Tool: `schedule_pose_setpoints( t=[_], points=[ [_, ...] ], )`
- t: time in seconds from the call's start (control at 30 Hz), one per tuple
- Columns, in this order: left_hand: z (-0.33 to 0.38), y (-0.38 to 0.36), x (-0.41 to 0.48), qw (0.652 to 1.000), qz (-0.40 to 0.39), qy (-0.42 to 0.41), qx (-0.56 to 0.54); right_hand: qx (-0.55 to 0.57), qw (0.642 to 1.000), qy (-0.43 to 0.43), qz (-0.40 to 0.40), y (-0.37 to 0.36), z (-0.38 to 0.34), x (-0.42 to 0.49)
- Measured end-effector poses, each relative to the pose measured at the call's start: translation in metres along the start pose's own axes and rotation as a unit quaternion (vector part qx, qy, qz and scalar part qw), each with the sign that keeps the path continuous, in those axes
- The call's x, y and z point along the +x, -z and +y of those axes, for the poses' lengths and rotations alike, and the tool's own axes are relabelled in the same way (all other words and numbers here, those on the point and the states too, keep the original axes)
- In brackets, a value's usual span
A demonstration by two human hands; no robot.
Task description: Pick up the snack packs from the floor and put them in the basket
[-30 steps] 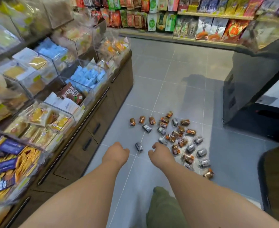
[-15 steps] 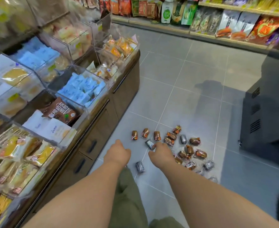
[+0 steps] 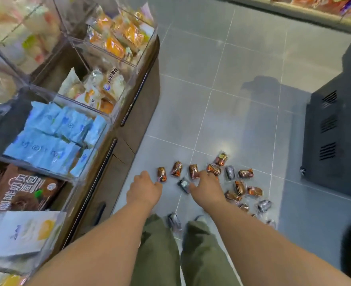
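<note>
Two bare hands reach down to snack packs scattered on a shop floor
The snack packs [image 3: 240, 187], brown and silver, lie loose on the grey tiled floor [image 3: 232, 104] beside a display counter [image 3: 133, 129]. The left hand [image 3: 144, 189] is just beside the leftmost pack, and the right hand [image 3: 206, 187] is over the cluster. Both sets of fingers curl out of sight, so any grip cannot be told

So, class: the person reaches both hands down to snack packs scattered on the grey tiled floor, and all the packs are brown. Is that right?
Not all are brown: the head view shows a silver-grey pack and others like it among the brown packs. The rest holds: the left hand and right hand reach down to them on the grey tiled floor.
</note>
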State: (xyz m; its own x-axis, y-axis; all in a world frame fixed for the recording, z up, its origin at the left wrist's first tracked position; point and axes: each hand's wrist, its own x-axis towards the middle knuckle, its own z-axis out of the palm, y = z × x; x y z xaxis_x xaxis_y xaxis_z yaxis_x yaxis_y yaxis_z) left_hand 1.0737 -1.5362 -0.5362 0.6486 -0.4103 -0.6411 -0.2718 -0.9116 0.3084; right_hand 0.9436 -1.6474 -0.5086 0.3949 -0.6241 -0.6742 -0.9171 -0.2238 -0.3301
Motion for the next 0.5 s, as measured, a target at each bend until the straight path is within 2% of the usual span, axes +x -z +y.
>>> schedule_pose_setpoints(
  t=[0.2,0.5],
  points=[
    [0.007,-0.046,0.093,0.999,-0.015,0.027,-0.008,-0.024,0.999,-0.014,-0.033,-0.025,0.011,0.099],
    [-0.012,-0.156,0.23,0.997,-0.054,0.048,0.031,-0.067,0.994,-0.026,-0.085,-0.104,0.069,0.244]
  ],
)
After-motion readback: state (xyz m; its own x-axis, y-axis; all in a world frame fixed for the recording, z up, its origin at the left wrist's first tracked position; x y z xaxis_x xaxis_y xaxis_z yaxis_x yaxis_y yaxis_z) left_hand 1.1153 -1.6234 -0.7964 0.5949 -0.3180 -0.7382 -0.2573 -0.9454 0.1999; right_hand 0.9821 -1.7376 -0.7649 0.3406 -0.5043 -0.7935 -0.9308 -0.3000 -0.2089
